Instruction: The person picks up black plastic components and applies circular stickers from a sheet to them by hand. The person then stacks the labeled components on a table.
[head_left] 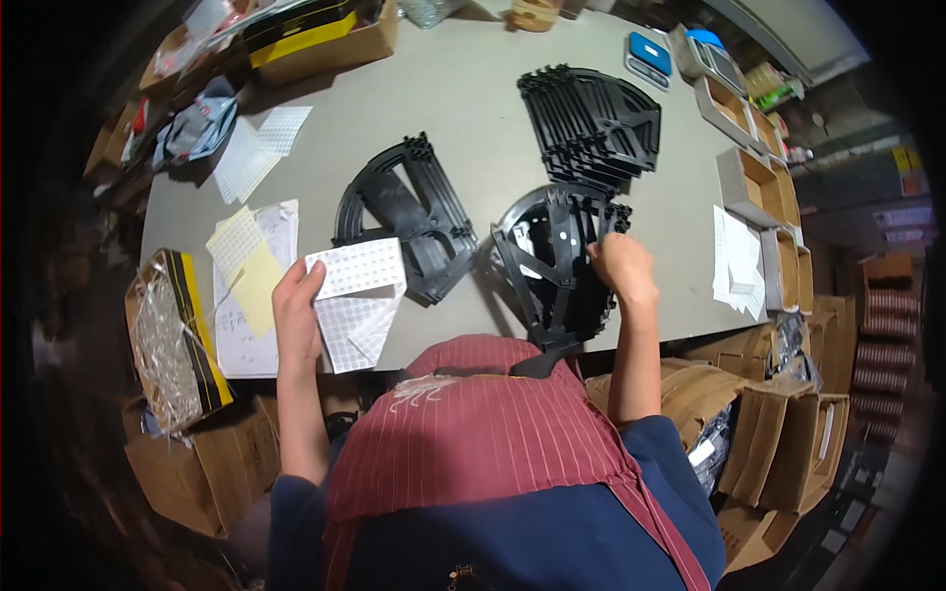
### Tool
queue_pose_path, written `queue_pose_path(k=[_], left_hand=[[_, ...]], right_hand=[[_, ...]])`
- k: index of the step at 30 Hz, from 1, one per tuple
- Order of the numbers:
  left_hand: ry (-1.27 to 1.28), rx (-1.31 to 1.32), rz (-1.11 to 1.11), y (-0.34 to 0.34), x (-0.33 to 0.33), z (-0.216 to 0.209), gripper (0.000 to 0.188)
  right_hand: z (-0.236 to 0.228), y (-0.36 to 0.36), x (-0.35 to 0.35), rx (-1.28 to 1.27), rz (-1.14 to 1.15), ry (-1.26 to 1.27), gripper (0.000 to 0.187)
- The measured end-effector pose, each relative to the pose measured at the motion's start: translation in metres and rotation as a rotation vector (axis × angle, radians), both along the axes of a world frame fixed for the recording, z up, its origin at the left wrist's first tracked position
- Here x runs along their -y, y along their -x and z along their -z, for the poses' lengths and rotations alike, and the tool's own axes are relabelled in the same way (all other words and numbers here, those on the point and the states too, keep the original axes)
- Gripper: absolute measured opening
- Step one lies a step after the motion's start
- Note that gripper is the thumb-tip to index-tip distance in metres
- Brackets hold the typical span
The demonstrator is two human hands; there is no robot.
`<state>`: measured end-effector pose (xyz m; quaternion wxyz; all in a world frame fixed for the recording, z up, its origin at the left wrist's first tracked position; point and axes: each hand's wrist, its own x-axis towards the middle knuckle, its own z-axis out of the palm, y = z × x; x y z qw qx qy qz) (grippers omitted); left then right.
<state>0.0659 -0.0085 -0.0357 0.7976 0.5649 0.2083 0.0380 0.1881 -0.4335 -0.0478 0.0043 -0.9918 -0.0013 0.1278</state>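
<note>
My left hand (299,305) pinches a white sheet of small round stickers (357,268) by its left edge; the sheet's lower part is folded. Behind the sheet lies a stack of black fan-shaped plastic frames (399,197), partly covered by it. My right hand (623,268) is closed at the right side of another black frame assembly (557,256), near the table's front edge. The fingertips there are largely hidden, so the exact grip is hard to see. Farther back on the right, several more black fan-shaped frames (591,118) lie overlapped in a row.
Sticker sheets and papers (258,310) lie at the left, beside a box of clear plastic wrapping (163,340). Small cardboard trays (757,182) line the right edge near white sheets (737,261). A blue scale (648,54) stands at the back right. Cardboard boxes (778,443) sit below the table.
</note>
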Motion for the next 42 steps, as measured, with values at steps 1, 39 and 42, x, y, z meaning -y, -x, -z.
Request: queue_pose_path(k=[1,39,42], left_hand=[[0.007,-0.013,-0.006,-0.001,-0.001,0.001,0.030],[0.038,-0.047,-0.050,0.007,-0.004,0.006,0.027],[0.028,-0.022,-0.086,0.008,-0.008,0.002,0.028]], right_hand=[[-0.003,0.000,-0.003,-0.006,-0.006,-0.018,0.037],[0.031,-0.019,0.029,-0.036,-0.086,-0.167,0.048],[0.033,-0.017,0.024,-0.088,-0.128,-0.200,0.042]])
